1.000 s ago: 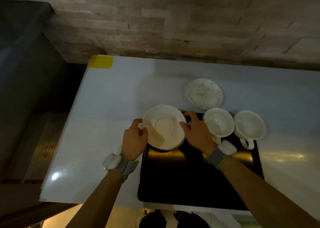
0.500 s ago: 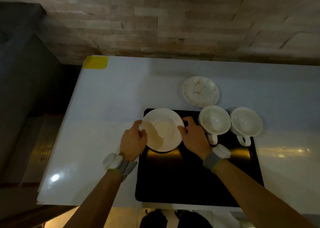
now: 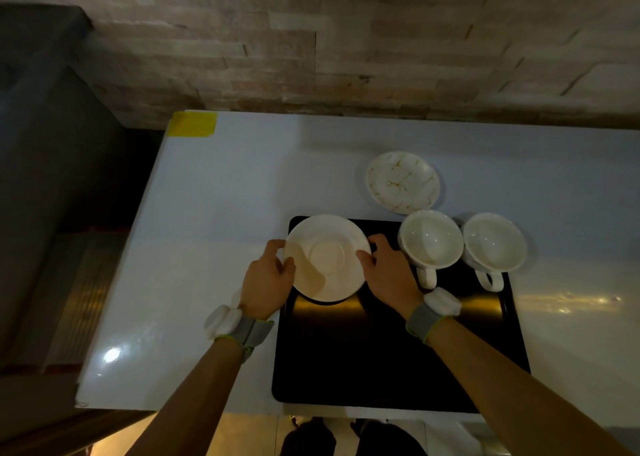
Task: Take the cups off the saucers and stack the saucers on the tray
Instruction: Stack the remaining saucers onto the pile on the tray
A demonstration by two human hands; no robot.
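Observation:
A plain white saucer (image 3: 327, 256) sits at the far left corner of the black tray (image 3: 381, 358). My left hand (image 3: 266, 282) grips its left rim and my right hand (image 3: 388, 273) grips its right rim. Two white cups stand along the tray's far edge, handles toward me: one (image 3: 430, 241) just right of my right hand, the other (image 3: 494, 242) at the tray's right corner. A marbled saucer (image 3: 403, 182) lies on the white table beyond the tray, with nothing on it.
The white table (image 3: 214, 247) ends at a brick wall behind and drops off at the left edge beside a dark cabinet (image 3: 45, 144). A yellow tape patch (image 3: 192, 124) marks the table's far left corner.
Both hands have carried the plain saucer a little right and farther in, from overhanging the tray's left corner to lying over the tray.

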